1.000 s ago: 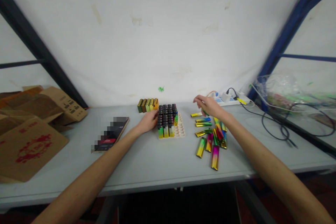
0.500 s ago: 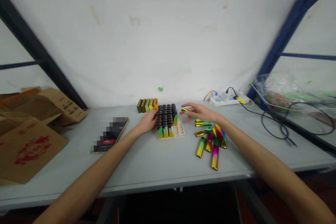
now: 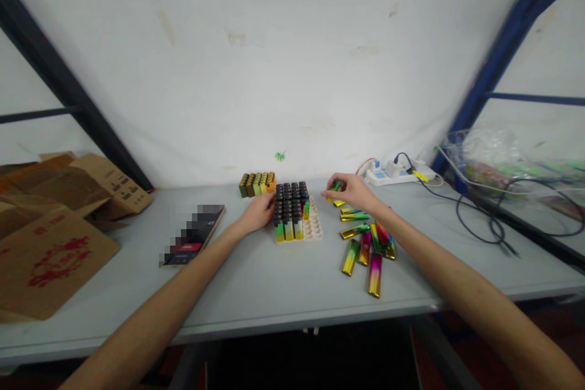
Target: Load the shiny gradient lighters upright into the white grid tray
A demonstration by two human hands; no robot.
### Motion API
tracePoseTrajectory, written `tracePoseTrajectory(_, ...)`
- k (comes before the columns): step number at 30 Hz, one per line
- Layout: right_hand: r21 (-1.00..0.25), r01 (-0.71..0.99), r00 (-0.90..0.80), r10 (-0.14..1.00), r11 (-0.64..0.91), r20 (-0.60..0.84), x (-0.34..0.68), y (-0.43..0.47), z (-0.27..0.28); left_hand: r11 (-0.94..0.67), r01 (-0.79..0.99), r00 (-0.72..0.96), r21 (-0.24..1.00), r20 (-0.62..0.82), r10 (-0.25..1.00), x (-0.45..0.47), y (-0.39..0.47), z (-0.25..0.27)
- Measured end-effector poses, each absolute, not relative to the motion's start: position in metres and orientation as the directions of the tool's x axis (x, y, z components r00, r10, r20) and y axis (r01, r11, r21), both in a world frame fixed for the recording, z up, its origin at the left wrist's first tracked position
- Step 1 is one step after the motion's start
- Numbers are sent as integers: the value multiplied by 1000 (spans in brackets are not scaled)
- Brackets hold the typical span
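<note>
A white tray (image 3: 314,230) with round holes stands on the table, its left columns filled with upright lighters (image 3: 290,210) that have black tops and shiny coloured bodies. At the tray's left side my left hand (image 3: 259,212) is closed against it, fingertips partly hidden behind the lighters. To the right of the tray, my right hand (image 3: 350,191) pinches a shiny green and gold lighter (image 3: 336,185) just above the table. Below that hand lies a loose pile of metallic lighters (image 3: 364,247) in green, gold, red and pink; whether they have tops is too small to tell.
Behind the tray sits a block of gold-topped pieces (image 3: 257,184). A dark flat box (image 3: 194,237), partly blurred out, and cardboard boxes (image 3: 68,256) are at left. A power strip (image 3: 400,173), black cable (image 3: 493,225) and clear plastic bag (image 3: 489,146) lie at right.
My right hand has shifted slightly right, away from the tray, and its fingers have drawn together around the lighter, which is now turned differently. My left hand stays at the tray.
</note>
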State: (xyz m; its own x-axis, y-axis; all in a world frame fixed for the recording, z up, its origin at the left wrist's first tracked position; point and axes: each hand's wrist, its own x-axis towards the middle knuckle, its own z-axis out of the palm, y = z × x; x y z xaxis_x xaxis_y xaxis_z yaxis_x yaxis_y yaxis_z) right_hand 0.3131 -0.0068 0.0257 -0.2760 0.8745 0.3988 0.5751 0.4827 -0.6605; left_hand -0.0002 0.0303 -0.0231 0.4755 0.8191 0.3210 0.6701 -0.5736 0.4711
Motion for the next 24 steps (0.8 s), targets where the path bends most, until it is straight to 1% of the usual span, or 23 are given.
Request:
tracePoseTrajectory(4,-644,611,-224,881,459,416,313,-5,24,-572,671,473,472,322,820,-1,31,-23)
tracePoseTrajectory(8,-661,530,-295,846,531,444,311,-5,25,-585,652,483,482,330,811,-2,31,-24)
tracePoseTrajectory(10,-744,423,-341,852,516,397,308,-6,24,-585,651,484,484,328,811,-2,31,-24)
tracePoseTrajectory(13,-896,216,-392,875,388,284,301,-9,21,-586,650,486,484,327,810,-2,31,-24)
tracePoseTrajectory(14,-921,167,-394,880,352,265,299,-9,20,-586,650,484,483,331,810,-2,32,-24)
tracePoseTrajectory(16,-937,133,-365,894,324,258,294,-11,17,-584,653,475,483,340,812,-1,32,-25)
tracePoseTrajectory(18,-922,189,-303,913,339,274,291,-13,16,-582,654,470,483,344,813,-1,31,-24)
tracePoseTrajectory(22,-808,417,-166,909,416,383,292,-15,14,-585,648,476,488,340,811,0,28,-22)
tracePoseTrajectory(24,-775,471,-128,902,421,412,292,-15,12,-582,648,474,491,337,813,0,27,-20)
